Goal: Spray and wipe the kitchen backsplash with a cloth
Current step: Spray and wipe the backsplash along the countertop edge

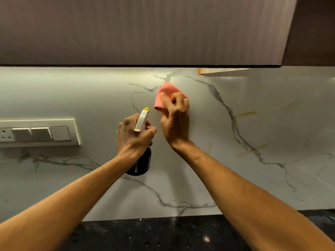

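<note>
Backsplash [235, 98]: right fingers [166, 102] clamp pink cloth [167, 91] (left fingers [150, 132] grip spray bottle [142, 120]).

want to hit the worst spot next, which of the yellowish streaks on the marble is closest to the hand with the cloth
The streak just right of the right hand and its pink cloth, level with the wrist. The other one lies lower and farther right.

Black spray bottle body with white-and-yellow trigger head [141, 164] mostly hidden behind left hand [133, 135]; label unreadable. Crumpled pink cloth [165, 96] partly covered by right hand [175, 122]. White switch panel [45, 133] cut off at left edge.
</note>
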